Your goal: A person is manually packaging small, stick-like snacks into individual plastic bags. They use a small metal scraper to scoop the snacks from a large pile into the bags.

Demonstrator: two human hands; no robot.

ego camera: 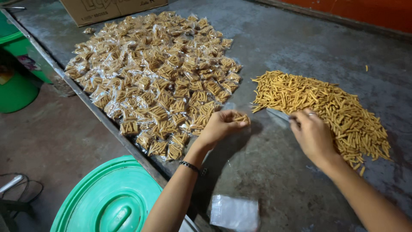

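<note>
1. Left hand point(219, 127) pinches a small packet point(241, 117) of snack sticks, just beside the packet pile point(154, 77).
2. Right hand point(312, 134), grip curled, rests on the loose sticks point(326, 107); whether it holds any, I cannot tell.
3. Empty bags point(235, 212) lie near the worktop point(300, 47) edge.

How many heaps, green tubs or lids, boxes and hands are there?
Heaps of snack sticks: 2, one bagged, one loose
Green tubs or lids: 3, lid, tubs and
Cardboard boxes: 1
Hands: 2, left, right
Total: 8
</note>
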